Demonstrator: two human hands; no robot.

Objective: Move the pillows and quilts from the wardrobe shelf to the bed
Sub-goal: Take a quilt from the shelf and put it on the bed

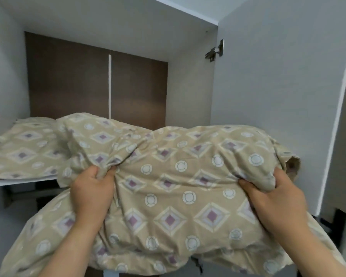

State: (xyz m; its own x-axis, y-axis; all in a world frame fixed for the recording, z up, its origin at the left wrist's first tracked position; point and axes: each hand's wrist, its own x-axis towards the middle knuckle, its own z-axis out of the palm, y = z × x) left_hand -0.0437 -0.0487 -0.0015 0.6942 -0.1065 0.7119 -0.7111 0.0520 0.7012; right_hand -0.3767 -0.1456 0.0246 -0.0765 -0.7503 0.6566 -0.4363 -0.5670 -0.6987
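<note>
A bulky beige quilt (pixel 178 176) with purple diamonds and white circles hangs half off the wardrobe shelf (pixel 18 181), bulging toward me. My left hand (pixel 92 188) is clenched on a fold near its left side. My right hand (pixel 268 196) grips a bunched fold near its right end. A flatter pillow or folded piece (pixel 22 150) in the same fabric lies on the shelf at the left, partly under the quilt.
The wardrobe compartment has a brown back panel (pixel 88 82) and white side walls. Its white door (pixel 278 96) stands open at the right, with a metal hinge (pixel 215 50). Below the shelf lies a darker lower compartment (pixel 24 196).
</note>
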